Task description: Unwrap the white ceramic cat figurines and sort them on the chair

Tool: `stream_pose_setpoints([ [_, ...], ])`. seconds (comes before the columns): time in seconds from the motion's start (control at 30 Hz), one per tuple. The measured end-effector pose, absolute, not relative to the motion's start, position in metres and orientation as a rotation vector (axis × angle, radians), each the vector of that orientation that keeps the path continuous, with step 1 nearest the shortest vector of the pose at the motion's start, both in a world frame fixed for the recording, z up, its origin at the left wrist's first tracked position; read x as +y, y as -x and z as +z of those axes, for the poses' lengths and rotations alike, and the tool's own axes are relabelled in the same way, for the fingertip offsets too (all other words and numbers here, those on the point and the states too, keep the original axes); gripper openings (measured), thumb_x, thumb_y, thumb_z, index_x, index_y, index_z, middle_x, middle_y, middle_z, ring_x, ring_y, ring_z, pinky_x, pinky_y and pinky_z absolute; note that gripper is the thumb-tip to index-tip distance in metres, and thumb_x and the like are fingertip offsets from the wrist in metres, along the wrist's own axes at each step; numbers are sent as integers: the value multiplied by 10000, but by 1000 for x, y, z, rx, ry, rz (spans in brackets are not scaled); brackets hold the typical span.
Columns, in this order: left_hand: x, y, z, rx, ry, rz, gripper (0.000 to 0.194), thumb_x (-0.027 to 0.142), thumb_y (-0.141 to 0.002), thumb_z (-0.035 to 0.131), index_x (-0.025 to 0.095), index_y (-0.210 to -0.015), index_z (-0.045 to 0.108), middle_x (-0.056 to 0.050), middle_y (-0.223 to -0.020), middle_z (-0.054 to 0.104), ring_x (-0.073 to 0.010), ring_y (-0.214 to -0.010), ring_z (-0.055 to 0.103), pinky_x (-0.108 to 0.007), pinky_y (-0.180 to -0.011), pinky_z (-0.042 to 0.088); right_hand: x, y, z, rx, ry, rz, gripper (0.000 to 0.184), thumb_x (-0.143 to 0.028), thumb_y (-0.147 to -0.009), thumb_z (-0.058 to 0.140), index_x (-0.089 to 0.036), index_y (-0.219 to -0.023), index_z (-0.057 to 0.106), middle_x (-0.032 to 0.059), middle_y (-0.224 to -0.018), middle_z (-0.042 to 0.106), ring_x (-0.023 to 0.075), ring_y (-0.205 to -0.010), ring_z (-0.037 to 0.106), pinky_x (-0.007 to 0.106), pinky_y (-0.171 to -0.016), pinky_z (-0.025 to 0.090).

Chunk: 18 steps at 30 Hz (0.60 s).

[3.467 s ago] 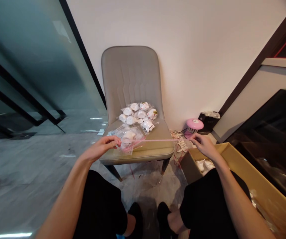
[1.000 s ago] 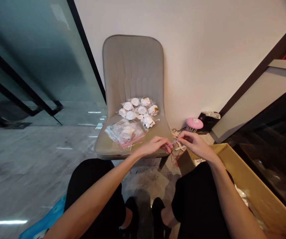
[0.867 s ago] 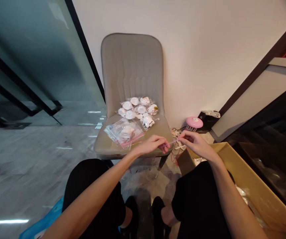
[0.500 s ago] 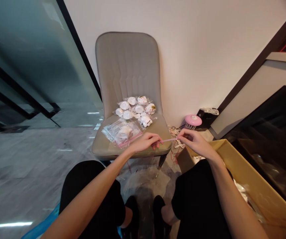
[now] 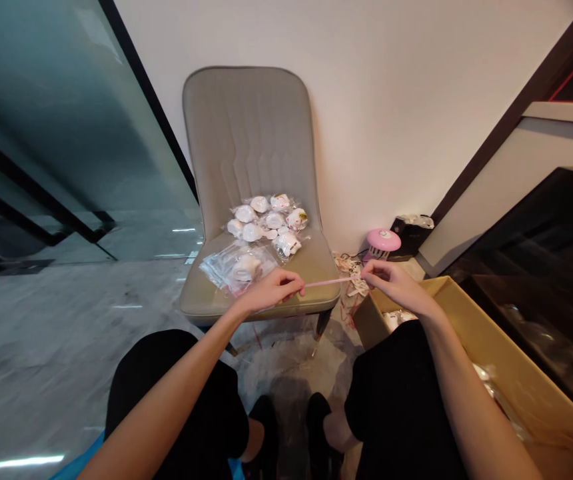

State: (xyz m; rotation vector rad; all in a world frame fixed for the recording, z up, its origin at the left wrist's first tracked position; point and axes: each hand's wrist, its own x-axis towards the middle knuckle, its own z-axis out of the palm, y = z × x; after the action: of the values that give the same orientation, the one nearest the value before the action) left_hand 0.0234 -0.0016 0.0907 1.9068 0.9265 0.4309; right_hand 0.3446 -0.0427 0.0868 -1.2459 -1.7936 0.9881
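Observation:
A thin pink strip (image 5: 330, 282) is stretched nearly level between my two hands, over the front right of the chair seat. My left hand (image 5: 277, 288) pinches its left end; the fingers are closed. At the other end, my right hand (image 5: 386, 280) grips it between thumb and fingertips. Just behind my left hand, a white figurine in clear plastic (image 5: 244, 268) lies on a stack of flat clear bags (image 5: 211, 265). Farther back on the seat sit several white figurines (image 5: 273, 220) in clear wrapping.
The grey padded chair (image 5: 249, 127) stands against the wall. To my right is an open cardboard box (image 5: 486, 340) with wrapped white pieces inside. A pink dome-topped device (image 5: 383, 241) and a black box (image 5: 411, 235) stand by the wall, near scattered strips (image 5: 356, 283) on the floor.
My left hand has moved left and my right hand slightly right, so a longer length of the pink strip shows between them. The view has shifted slightly.

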Motion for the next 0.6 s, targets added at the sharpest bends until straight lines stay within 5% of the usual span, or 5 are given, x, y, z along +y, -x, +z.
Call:
stream_pose_setpoints([
  [0.6, -8, 2, 93, 890, -1923, 358, 297, 398, -907, 523, 176, -833, 707, 11, -665, 558, -116, -621, 484, -234, -580, 334, -35, -379, 66, -1900, 1345, 1032, 378, -546, -902, 574, -186, -815, 648, 2, -728, 580, 163, -694, 520, 292, -661, 397],
])
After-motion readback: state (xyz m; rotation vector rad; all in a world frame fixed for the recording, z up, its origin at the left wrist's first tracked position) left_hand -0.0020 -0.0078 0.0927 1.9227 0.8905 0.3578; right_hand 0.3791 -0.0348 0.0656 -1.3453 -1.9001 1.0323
